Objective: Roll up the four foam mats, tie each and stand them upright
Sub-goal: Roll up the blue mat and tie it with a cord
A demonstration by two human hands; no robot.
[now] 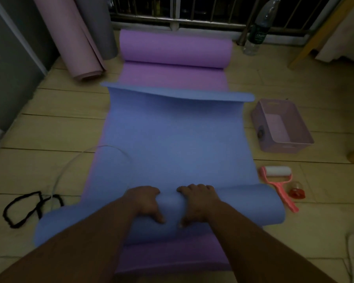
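Left hand (pixel 145 203) and right hand (pixel 198 202): fingers (pixel 149 190) clamped on the blue foam mat (pixel 172 139), roll barely started, most still flat beyond them. Purple foam mat (pixel 172 76) underneath, unfinished. Pink foam roll (pixel 70 37) and grey foam roll (pixel 98 27) stand far left. Looks about half done.
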